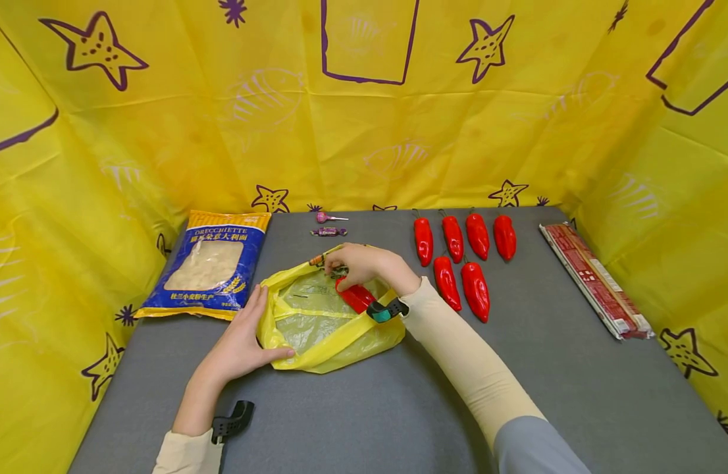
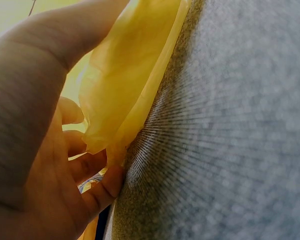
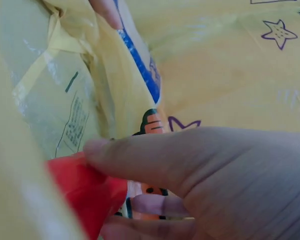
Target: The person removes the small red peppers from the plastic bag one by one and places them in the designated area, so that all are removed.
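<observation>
1. Currently the right hand (image 1: 364, 263) is reaching into the mouth of the yellow bag (image 1: 316, 352), fingers curled round a red pepper (image 1: 355, 296); the right wrist view is showing the thumb (image 3: 155, 155) pressing on the red skin.
2. That pepper is lying inside the bag, just under the palm, its long axis running from the fingertips back toward the wrist.
3. The left hand (image 1: 245, 342) is lying spread on the bag's near-left rim, fingers straight, thumb along the edge, pinning the plastic to the tabletop (image 1: 399, 408); it is gripping nothing that can be seen.
4. The right hand is the nearer to the six loose peppers (image 1: 459, 263), which are lying just right of the bag, long axes pointing away from the person.
5. A pasta bag (image 1: 212, 266) is lying left of the yellow bag; a lollipop (image 1: 328, 217) and a candy (image 1: 328, 232) are lying behind it; a long red packet (image 1: 595, 280) is sitting at the right edge.
</observation>
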The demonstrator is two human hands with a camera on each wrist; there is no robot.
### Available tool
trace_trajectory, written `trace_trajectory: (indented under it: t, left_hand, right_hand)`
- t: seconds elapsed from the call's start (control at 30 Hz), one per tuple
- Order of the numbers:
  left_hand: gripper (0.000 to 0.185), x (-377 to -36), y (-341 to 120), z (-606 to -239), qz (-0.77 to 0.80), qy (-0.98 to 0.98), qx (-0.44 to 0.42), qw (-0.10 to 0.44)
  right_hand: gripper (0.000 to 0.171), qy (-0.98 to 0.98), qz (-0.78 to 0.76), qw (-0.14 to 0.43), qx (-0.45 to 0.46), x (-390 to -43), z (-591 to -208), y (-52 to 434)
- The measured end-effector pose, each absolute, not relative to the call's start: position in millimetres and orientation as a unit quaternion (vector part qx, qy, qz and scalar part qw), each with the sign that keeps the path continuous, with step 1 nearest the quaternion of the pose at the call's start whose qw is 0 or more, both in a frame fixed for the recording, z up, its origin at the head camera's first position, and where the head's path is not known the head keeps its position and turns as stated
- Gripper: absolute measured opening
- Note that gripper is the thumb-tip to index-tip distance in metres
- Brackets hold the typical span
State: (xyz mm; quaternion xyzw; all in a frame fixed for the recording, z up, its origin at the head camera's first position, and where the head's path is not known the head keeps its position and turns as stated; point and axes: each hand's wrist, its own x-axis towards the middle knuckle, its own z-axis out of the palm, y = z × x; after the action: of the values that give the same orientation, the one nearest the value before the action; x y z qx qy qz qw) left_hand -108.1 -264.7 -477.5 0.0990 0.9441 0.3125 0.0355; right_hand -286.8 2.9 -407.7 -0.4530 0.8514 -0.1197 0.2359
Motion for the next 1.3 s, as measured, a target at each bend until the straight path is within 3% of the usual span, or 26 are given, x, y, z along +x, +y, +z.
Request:
trace_trajectory:
  t: [0.37,0.6,0.9,1.3]
  left_hand:
    - [0.138,-107.3,-264.8,-478.0,0.312,0.944,0.099,0.037]
    - [0.137,-105.3,-264.3,-477.6,0.317,0.943,0.099,0.04]
    - [0.136,-107.4,-266.0,-478.6,0.313,0.942,0.11,0.044]
    - [0.135,-108.2,-266.5,-479.3,0.313,0.942,0.111,0.043]
  right_hand:
    - [0.034,0.843,-0.141,0.32,-0.41,-284.8,-416.7,10.5]
    - [0.033,0.845,-0.138,0.29,-0.428,-282.1,-418.6,12.9]
    - [0.04,0.855,-0.142,0.21,-0.452,-277.3,-415.0,14.9]
    - [0.043,0.847,-0.176,0.164,-0.475,-272.1,-408.5,21.7]
